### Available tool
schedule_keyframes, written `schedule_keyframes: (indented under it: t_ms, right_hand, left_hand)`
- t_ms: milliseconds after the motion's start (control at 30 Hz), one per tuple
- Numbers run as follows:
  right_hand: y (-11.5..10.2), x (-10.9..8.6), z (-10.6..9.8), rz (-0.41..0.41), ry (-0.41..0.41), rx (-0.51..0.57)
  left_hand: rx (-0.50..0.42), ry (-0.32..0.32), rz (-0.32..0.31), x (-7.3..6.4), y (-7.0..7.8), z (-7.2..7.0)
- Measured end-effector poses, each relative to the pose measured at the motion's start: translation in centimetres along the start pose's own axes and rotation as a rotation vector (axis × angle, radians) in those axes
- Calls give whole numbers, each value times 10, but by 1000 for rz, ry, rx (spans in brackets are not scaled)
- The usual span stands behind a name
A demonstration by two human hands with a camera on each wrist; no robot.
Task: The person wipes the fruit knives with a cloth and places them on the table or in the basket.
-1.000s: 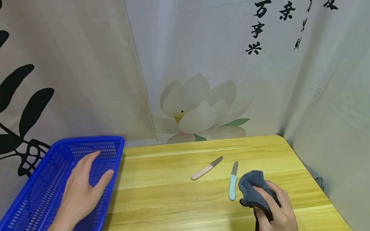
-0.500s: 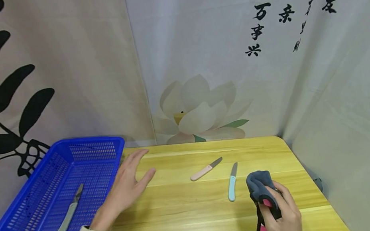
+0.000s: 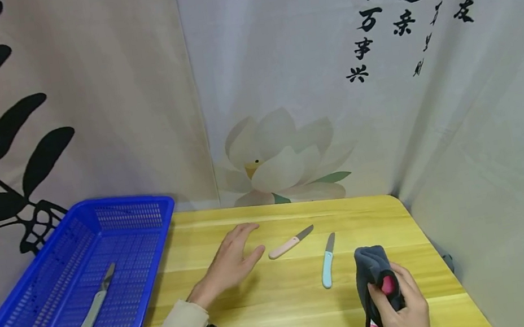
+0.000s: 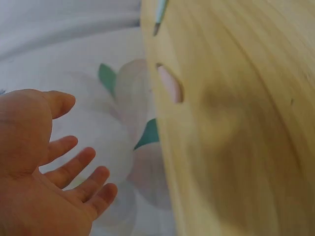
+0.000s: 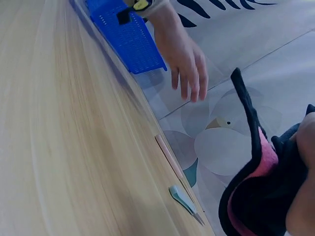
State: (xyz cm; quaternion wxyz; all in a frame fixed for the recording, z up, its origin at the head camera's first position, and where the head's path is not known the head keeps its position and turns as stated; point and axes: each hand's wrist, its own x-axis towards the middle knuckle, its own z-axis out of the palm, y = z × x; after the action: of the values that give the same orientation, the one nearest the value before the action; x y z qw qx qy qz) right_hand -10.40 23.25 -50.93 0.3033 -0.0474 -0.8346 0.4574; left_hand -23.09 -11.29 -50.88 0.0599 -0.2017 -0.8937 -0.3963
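Note:
My left hand (image 3: pixel 228 263) hovers over the table with its fingers spread and holds nothing. Just right of its fingertips lies a small knife with a pale pink handle (image 3: pixel 284 248). Farther right, a light blue-handled knife (image 3: pixel 327 270) rests with its blade pointing away. My right hand (image 3: pixel 404 309) grips a folded dark grey cloth (image 3: pixel 372 269) with black edging, a black loop and pink patches; the right wrist view shows the pink along the inside of the cloth fold (image 5: pixel 268 155). A third knife, with a grey-green handle (image 3: pixel 91 315), lies inside the blue basket (image 3: pixel 157 283).
The perforated basket stands at the left of the wooden table (image 3: pixel 266 323). A printed curtain (image 3: pixel 273 70) with a lotus and writing hangs right behind the table's back edge. Another curtain side (image 3: pixel 511 175) closes off the right.
My left hand has moved right, out from over the basket to beside the pink-handled knife, uncovering the knife in the basket. My right hand has turned the cloth slightly and shifted a little right.

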Motion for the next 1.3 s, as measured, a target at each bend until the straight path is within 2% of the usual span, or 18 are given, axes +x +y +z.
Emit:
schedule_keyframes:
  t_ms: [200,400,633,800,1067,1300]
  right_hand:
    - [-3,1,0,120,-34,15]
    - [-7,0,-2,186,-53,4]
    - [-6,-3,-1,165,-11,36]
    - [-4,-5,1,149,9,58]
    - [-4,-6,4,184,-3,93]
    - [-3,-5,5,187,-7,91]
  left_hand:
    - [39,-8,-2,13,-5,32]
    - [86,-25,-17,27,-4,56]
    - [155,-64,-37,40,-2,79]
    - [278,-83,-48,49,2,90]
    - [444,-114,-98,57,2,109]
    - [523,-110,-79,66,4,121]
